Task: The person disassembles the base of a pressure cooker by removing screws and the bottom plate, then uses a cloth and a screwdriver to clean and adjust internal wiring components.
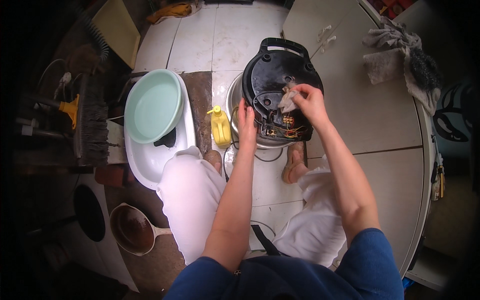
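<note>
A round black plastic appliance part [270,75] with a loop handle lies tilted over a silver metal vessel [232,100]. Its near side is uncovered, showing thin coloured wires and a terminal block [288,120]. My left hand [246,125] rests along the part's left edge, fingers stretched out flat against it. Pinched between the fingers of my right hand [310,102] is a crumpled whitish cloth [288,101], which touches the black surface just above the wiring.
Left of the vessel stands a yellow spray bottle [220,129]. A pale green basin [152,107] sits in a white tub [145,160]. Lower left is a long-handled pan [132,229]. White cabinets [360,100] line the right, with grey rags [392,52] hanging there. A power cord lies on the floor.
</note>
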`<action>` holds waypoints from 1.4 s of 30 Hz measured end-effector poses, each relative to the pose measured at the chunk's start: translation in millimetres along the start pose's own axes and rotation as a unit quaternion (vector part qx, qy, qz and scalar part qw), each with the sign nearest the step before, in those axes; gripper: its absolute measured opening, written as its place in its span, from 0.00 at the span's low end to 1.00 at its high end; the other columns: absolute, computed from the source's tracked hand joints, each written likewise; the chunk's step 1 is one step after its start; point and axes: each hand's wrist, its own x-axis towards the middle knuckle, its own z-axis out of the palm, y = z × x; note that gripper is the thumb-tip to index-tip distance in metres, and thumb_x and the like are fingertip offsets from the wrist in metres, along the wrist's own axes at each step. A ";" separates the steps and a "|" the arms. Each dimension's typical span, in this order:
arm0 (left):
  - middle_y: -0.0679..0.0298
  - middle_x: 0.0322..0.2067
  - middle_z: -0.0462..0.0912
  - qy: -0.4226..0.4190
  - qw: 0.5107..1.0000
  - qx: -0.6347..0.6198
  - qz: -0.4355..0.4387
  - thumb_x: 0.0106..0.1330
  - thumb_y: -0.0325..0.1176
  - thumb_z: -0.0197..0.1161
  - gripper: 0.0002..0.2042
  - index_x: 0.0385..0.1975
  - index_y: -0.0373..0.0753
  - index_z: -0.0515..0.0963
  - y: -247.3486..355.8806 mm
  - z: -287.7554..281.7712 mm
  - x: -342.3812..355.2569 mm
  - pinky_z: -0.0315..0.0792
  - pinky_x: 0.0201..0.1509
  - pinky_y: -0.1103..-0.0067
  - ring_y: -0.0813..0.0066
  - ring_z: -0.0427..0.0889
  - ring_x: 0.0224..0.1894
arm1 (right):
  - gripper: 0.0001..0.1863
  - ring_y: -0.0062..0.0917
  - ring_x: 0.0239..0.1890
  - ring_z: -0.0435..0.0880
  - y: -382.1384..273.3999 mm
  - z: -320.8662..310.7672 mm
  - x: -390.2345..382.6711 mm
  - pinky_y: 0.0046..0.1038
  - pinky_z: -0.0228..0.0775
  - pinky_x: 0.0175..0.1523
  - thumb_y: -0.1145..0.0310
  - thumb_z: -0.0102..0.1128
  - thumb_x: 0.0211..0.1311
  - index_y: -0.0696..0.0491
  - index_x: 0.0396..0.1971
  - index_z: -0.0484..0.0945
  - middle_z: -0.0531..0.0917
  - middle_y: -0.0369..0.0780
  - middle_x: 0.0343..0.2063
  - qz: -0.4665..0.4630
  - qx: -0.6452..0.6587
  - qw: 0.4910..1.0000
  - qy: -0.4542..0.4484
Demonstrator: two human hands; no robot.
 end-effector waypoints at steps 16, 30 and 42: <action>0.48 0.63 0.62 0.058 0.984 0.110 0.130 0.62 0.36 0.61 0.34 0.66 0.31 0.56 -18.6 -0.7 15.6 0.56 0.67 0.72 0.60 0.63 0.64 | 0.08 0.41 0.36 0.81 -47.6 71.6 -27.6 0.36 0.77 0.37 0.77 0.60 0.43 0.62 0.27 0.76 0.78 0.50 0.31 -0.230 -0.379 0.895 -0.051; 0.47 0.63 0.62 0.053 0.989 0.068 0.118 0.60 0.38 0.62 0.36 0.66 0.32 0.57 -27.3 -3.5 23.9 0.52 0.69 0.72 0.58 0.61 0.66 | 0.09 0.21 0.27 0.81 -13.0 -3.6 5.5 0.26 0.74 0.36 0.77 0.57 0.46 0.58 0.30 0.81 0.84 0.40 0.24 -0.018 -0.018 0.999 0.024; 0.56 0.59 0.64 -0.003 1.000 0.005 0.022 0.48 0.17 0.63 0.47 0.70 0.41 0.46 -9.1 -7.5 23.9 0.75 0.52 0.72 0.62 0.74 0.54 | 0.10 0.16 0.27 0.80 2.6 -27.4 -7.7 0.22 0.73 0.36 0.78 0.57 0.48 0.58 0.32 0.81 0.84 0.36 0.24 0.089 -0.001 0.992 -0.084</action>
